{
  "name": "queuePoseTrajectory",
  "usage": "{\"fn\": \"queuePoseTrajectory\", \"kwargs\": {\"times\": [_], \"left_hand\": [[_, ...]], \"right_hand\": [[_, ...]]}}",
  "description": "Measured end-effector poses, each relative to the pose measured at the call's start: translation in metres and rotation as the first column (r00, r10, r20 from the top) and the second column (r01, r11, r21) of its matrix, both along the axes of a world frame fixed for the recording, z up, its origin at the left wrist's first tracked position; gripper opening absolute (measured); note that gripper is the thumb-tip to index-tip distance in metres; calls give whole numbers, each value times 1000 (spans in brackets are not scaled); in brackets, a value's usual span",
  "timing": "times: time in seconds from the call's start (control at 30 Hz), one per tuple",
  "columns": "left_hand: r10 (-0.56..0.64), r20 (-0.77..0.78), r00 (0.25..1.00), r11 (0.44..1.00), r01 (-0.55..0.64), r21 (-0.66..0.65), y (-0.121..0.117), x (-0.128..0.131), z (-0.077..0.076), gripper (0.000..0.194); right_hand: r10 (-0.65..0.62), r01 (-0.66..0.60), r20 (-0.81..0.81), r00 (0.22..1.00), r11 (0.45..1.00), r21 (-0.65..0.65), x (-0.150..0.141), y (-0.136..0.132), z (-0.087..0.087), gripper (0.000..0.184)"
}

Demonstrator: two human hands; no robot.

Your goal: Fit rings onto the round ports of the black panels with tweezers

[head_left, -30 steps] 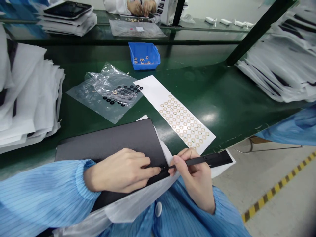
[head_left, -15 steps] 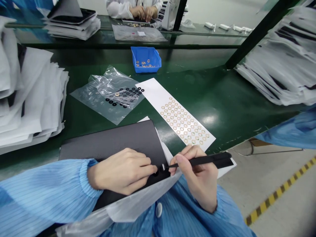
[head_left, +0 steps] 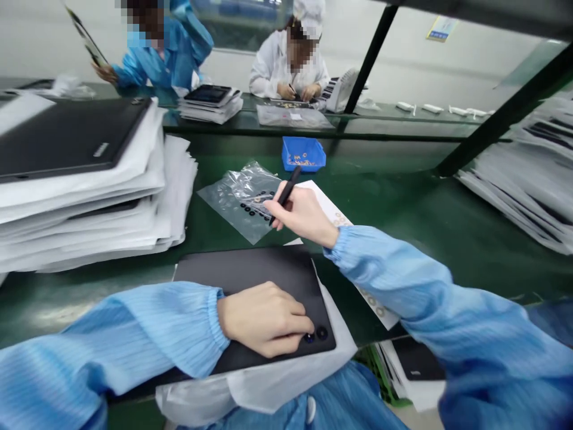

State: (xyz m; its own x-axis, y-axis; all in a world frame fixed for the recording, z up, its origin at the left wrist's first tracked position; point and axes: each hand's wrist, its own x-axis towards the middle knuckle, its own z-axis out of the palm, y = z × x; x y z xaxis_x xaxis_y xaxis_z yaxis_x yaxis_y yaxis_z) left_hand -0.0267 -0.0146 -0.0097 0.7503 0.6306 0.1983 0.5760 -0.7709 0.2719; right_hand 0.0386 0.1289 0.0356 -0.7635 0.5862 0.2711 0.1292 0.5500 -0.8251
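Note:
A dark tablet (head_left: 264,263) lies on white wrapping sheets (head_left: 329,310) at the front edge of the table. On its back my left hand (head_left: 268,316) rests with lowered fingers, the index fingertip beside two round black camera rings (head_left: 321,332). My right hand (head_left: 302,212) is closed around black tweezers (head_left: 286,194), which point down at the right side of a clear plastic bag (head_left: 239,209). Small black rings (head_left: 248,210) lie on that bag. I cannot tell whether the tweezer tips hold anything. Partly under my right arm runs a white sheet of tan rings (head_left: 339,218).
A blue bin (head_left: 304,156) with small tan rings stands behind the bag. Tall stacks of wrapped tablets rise at left (head_left: 147,203) and right (head_left: 528,173). Two co-workers (head_left: 290,65) sit across the table. Another tablet (head_left: 418,358) is below the table edge at right.
My right hand has carried the tweezers from the camera rings up and away to the plastic bag. My left hand stays on the tablet. The view has tilted up, showing the co-workers.

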Motion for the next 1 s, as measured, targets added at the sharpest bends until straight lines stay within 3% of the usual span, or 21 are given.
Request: {"fn": "queuePoseTrajectory", "kwargs": {"times": [0.1, 0.2, 0.37, 0.47, 0.57, 0.7, 0.83, 1.0], "left_hand": [[4, -25, 1000, 1000, -4, 4, 0, 1, -1, 13], [16, -30, 999, 1000, -16, 5, 1, 1, -1, 12], [43, -29, 999, 999, -44, -8, 0, 2, 1, 12], [211, -48, 976, 977, -211, 9, 1, 0, 1, 18], [478, -33, 878, 878, -477, 41, 5, -2, 0, 22], [695, -12, 719, 718, -693, 66, 10, -3, 1, 24], [784, -44, 619, 621, -780, 82, 15, -7, 3, 31], [816, -116, 566, 575, -816, 58, 25, -22, 4, 19]], "right_hand": [[87, -96, 66, 994, 983, 156, -30, 1, -17, 26], [123, -155, 123, 985, 943, 296, -40, 0, -27, 30], [128, -170, 134, 983, 912, 372, -21, 4, -9, 31], [76, -152, 212, 974, 916, 371, 6, 13, 1, 32], [51, -164, 330, 943, 931, 325, 34, 24, -4, 29], [78, -189, 349, 934, 936, 297, 56, 33, -25, 15], [138, -222, 305, 942, 939, 262, 58, 33, -38, 10], [125, -170, 218, 968, 965, 201, 55, 28, -42, 17]]}}
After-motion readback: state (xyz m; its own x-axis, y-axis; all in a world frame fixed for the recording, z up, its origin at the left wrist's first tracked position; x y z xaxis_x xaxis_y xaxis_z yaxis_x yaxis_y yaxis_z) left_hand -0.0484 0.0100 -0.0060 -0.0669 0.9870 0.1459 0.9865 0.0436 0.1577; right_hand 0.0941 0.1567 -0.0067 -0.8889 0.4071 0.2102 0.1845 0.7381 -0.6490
